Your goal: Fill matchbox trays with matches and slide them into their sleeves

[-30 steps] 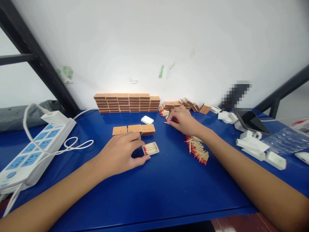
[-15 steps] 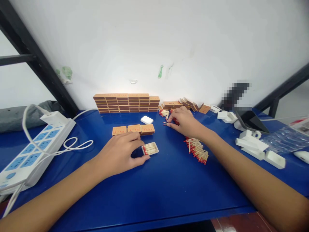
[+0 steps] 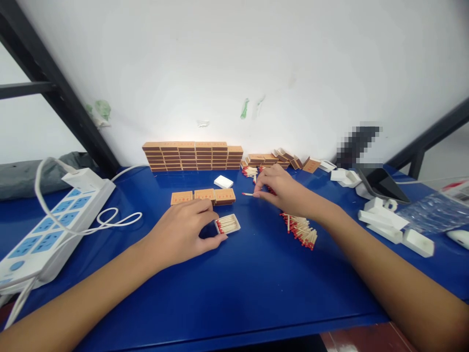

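My left hand (image 3: 186, 229) grips a small white tray of matches (image 3: 227, 224) by its left end, between thumb and fingers; the match heads point left. Between the thumb and fingertips of my right hand (image 3: 280, 190) is a single match (image 3: 248, 194), its red head to the left. Three closed matchboxes (image 3: 203, 196) lie in a row behind my left hand, and a white tray (image 3: 223, 182) rests behind them. A pile of loose matches (image 3: 299, 230) lies below my right wrist. More loose matches (image 3: 249, 171) are behind my right hand, partly hidden by it.
Stacked matchboxes (image 3: 194, 156) line the wall, with a looser heap (image 3: 286, 157) to their right. On the left lies a power strip (image 3: 54, 225) with white cables. At the right are white trays (image 3: 383, 217), a dark-screened device (image 3: 381, 182) and clear plastic (image 3: 428, 212).
My right hand has moved slightly down and toward me with the match, away from the loose matches at the back. My left hand has stayed at the tray.
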The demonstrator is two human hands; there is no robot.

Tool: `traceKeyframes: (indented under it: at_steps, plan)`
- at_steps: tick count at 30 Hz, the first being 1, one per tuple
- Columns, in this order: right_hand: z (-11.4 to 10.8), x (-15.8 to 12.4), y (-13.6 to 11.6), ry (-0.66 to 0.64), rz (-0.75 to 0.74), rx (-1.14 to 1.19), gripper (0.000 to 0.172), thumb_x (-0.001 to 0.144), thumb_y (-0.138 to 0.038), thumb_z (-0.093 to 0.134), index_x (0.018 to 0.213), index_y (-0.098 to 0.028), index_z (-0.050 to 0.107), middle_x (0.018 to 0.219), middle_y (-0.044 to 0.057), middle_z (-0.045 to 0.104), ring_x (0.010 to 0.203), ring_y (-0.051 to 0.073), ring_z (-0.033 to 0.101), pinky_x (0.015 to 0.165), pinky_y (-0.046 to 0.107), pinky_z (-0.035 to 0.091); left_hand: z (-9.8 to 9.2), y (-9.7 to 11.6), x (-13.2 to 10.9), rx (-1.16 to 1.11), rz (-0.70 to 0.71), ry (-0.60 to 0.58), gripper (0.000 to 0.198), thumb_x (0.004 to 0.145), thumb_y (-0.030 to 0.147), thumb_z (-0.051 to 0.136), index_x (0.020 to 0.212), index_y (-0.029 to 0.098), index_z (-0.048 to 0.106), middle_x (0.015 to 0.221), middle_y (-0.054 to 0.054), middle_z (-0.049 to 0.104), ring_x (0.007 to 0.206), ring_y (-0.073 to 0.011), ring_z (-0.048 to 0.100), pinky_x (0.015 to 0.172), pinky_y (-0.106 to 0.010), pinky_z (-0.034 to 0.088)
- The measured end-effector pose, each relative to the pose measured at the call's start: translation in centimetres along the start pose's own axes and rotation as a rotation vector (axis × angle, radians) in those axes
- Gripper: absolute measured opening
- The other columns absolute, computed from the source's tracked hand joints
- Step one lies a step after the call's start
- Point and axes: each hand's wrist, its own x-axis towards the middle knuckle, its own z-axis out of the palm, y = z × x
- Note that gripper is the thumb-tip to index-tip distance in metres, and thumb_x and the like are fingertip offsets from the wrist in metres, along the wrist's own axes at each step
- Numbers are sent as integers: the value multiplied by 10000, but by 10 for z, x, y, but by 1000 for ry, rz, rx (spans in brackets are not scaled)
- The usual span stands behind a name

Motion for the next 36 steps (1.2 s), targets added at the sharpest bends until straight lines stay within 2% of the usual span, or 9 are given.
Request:
traceKeyframes:
  at_steps: [3,7,13,15,17,21,25,29,36]
  plan:
    - [-6,-9,-29,-20,-113,112,149,1032,-297,613,941,-232,711,1063,100,678,1048,282,557,969,460,453,0,0,0,-2,-2,9,259,940,423,756,1003,179,812,938,-36,725,833,-212,726,695,-339,550]
    - [1,-15,-61,6,-191,124,123,1041,-264,616,956,-234,700,1068,98,659,1052,280,549,961,458,479,0,0,1,-12,13,-2,254,945,418,752,1020,181,807,924,-35,719,818,-215,725,674,-341,540]
    - [12,-14,-83,17,-226,94,116,1031,-198,612,971,-217,709,1062,107,656,1052,284,534,943,465,498,0,1,0,-13,22,-1,244,951,410,745,985,174,797,922,-34,722,812,-207,719,673,-336,538]
    - [10,-13,-79,18,-233,136,91,1026,-217,630,981,-222,708,1062,99,663,1052,275,540,949,452,496,0,1,0,-21,19,-11,246,955,410,742,994,174,798,926,-34,721,825,-209,723,688,-339,549]
    - [6,-10,-64,45,-204,153,87,1029,-265,640,982,-230,704,1042,91,676,1041,272,554,957,448,487,0,1,0,-28,14,-13,255,953,418,747,1014,176,802,934,-35,720,835,-211,726,714,-345,563]
    - [3,-1,-10,191,-12,-28,121,1025,-289,610,977,-239,710,989,104,693,1014,304,556,946,480,455,1,0,0,-36,11,-18,264,944,427,759,1024,180,808,937,-37,714,824,-204,715,718,-340,569]
    - [9,5,31,167,89,-216,161,989,-256,600,1057,-236,744,1068,137,702,1077,352,535,918,501,436,1,0,0,-28,15,-21,274,948,442,750,1022,185,807,934,-43,717,820,-205,714,703,-331,562]
    - [17,10,38,98,130,-314,213,979,-223,584,1109,-215,754,1138,158,696,1127,372,532,867,478,422,1,0,1,-25,17,-9,283,957,442,739,1031,177,804,951,-49,722,834,-212,722,723,-341,570]
    - [20,14,32,83,131,-248,130,959,-197,625,951,-215,753,1094,141,701,1112,352,528,853,453,404,1,0,0,-26,20,-13,268,941,437,757,1011,183,806,937,-44,719,822,-210,718,700,-333,555]
